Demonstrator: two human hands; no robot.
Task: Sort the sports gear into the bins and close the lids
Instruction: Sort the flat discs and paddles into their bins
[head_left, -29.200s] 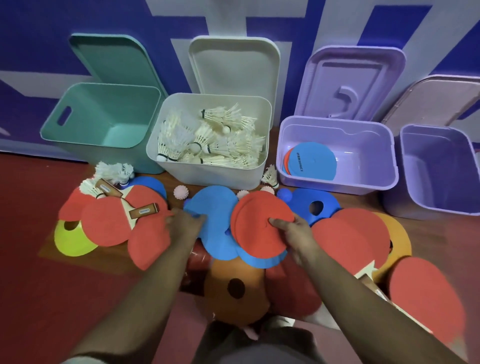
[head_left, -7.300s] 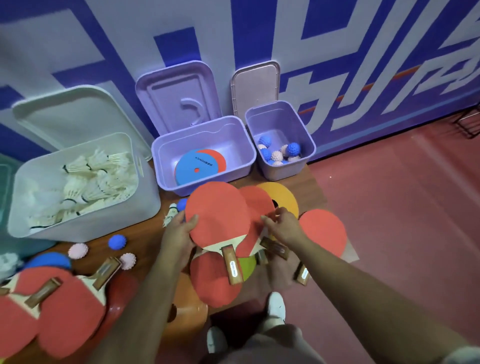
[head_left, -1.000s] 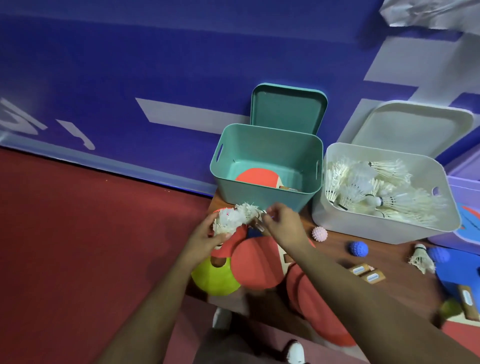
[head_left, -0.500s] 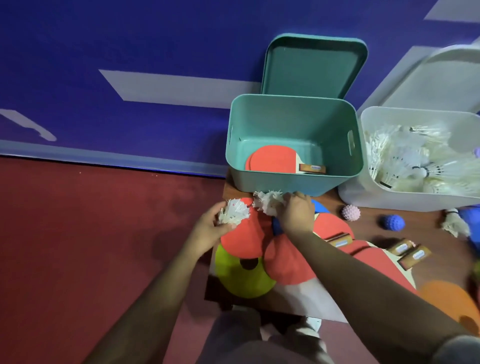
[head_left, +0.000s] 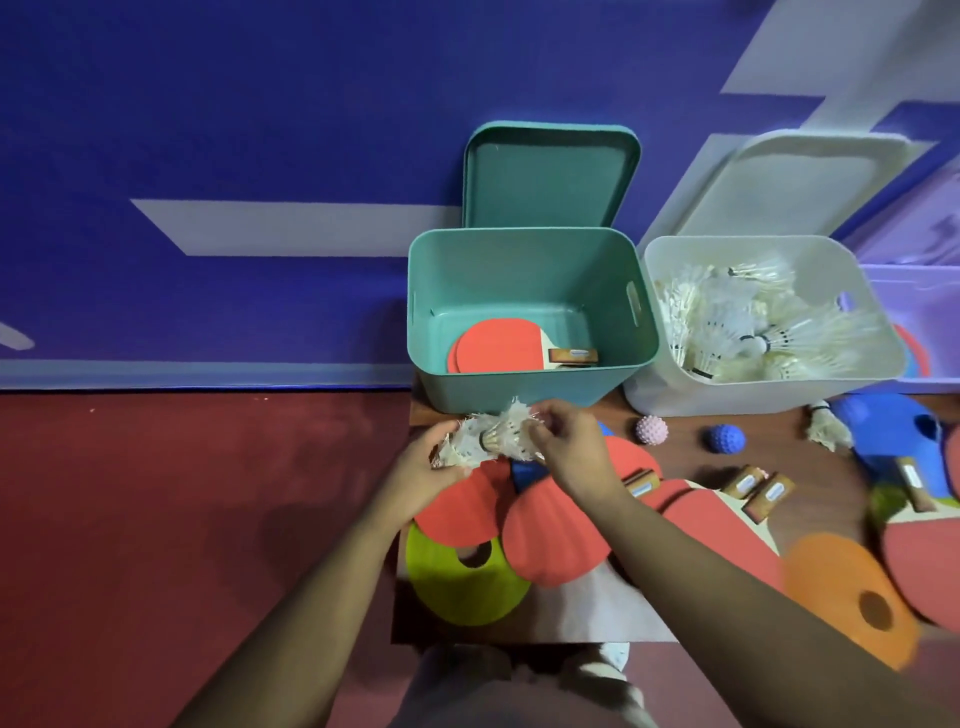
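My left hand (head_left: 427, 464) and my right hand (head_left: 566, 448) meet just in front of the teal bin (head_left: 524, 388), both holding a cluster of white shuttlecocks (head_left: 493, 437) between them. Red paddles (head_left: 498, 345) lie inside the teal bin, whose lid (head_left: 550, 176) leans open against the wall. To its right, the white bin (head_left: 675, 395) is full of shuttlecocks, its lid also open. More red paddles (head_left: 550, 540) lie on the board under my hands.
A yellow-green cone disc (head_left: 457, 587) and an orange one (head_left: 841, 582) lie at the board's front. A pink spiky ball (head_left: 651, 429), a blue spiky ball (head_left: 726, 439), a loose shuttlecock (head_left: 827, 429) and a blue disc (head_left: 883, 431) sit to the right. A purple bin (head_left: 930, 306) stands far right.
My two hands have come together, so the shuttlecocks they held apart half a second ago now form one cluster. The view has shifted slightly right.
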